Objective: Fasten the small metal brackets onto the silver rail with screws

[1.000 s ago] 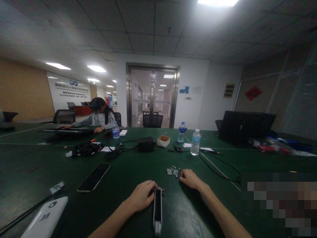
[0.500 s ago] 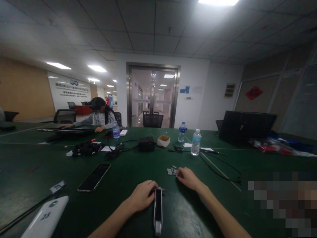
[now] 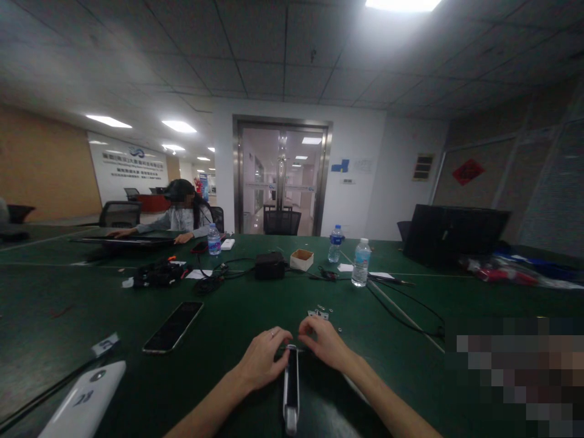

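Note:
My left hand [image 3: 262, 359] is closed at the far end of a narrow white-edged object with a dark top [image 3: 291, 383], which lies lengthwise on the table in front of me. Its fingers and thumb press around that end, where a small metal piece sticks out sideways. My right hand [image 3: 323, 344] hovers just right of the same end, thumb and fingertips pinched together. Whatever sits between those fingertips is too small to make out. Beyond the right hand lie several small metal parts [image 3: 318, 314], partly hidden by its knuckles.
On the green table, a phone [image 3: 173, 327] and a white device marked 23 [image 3: 84, 398] lie left. Farther back are a black adapter [image 3: 269, 266], an open small box [image 3: 302, 260], water bottles [image 3: 361, 263] and cables. A person [image 3: 185, 210] sits at the far left.
My right hand reached into the small metal parts, then came back left and nearer to the far end of the narrow object. The left hand has stayed in place.

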Demonstrator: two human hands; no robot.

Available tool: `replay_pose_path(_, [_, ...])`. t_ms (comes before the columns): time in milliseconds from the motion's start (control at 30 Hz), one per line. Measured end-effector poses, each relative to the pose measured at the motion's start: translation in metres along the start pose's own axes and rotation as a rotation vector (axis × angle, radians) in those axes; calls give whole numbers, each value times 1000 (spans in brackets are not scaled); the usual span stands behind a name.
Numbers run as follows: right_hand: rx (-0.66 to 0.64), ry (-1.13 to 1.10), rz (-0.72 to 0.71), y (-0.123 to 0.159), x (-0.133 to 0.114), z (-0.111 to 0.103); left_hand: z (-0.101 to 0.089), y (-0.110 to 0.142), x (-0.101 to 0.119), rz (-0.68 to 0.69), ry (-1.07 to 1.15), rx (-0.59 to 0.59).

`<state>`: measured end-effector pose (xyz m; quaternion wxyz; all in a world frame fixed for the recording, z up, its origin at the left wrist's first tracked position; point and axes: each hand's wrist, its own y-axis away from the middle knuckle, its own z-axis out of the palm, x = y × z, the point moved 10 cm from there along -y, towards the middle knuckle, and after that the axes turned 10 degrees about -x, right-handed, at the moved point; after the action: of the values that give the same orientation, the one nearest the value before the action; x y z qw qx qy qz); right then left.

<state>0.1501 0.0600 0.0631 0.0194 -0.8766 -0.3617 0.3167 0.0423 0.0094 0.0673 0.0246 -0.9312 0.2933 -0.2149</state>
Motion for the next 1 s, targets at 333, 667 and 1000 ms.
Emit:
replay_pose_path(333, [-3, -227, -24, 0, -7, 14, 1, 1, 5, 84, -37, 69])
replay_pose_path(667, [-26, -360, -26, 0, -7, 17, -2, 3, 6, 126, -49, 104])
replay_pose_path(1000, [-43, -497, -30, -2, -2, 21, -1, 3, 2, 146, -56, 145])
